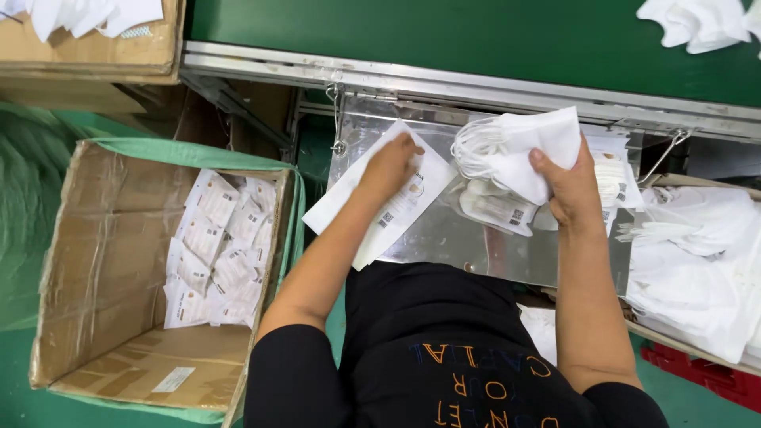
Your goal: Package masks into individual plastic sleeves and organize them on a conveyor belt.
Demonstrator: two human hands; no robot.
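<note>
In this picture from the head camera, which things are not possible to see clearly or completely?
- Head view: the left hand covers part of the flat white pouch; its fingertips are hidden.
- The right hand hides the lower part of the white masks; their count is unclear.
- The cardboard box wall hides some of the packed pouches.
- The right edge cuts off the pile of masks.

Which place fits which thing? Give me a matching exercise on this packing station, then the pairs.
Things:
1. left hand
2. right hand
3. cardboard box
4. conveyor belt

Places:
A. at the left, holding sealed packets
B. on a flat white pouch
C. gripping a bunch of white masks
D. green, running along the top

Pairs: 1-B, 2-C, 3-A, 4-D
</note>
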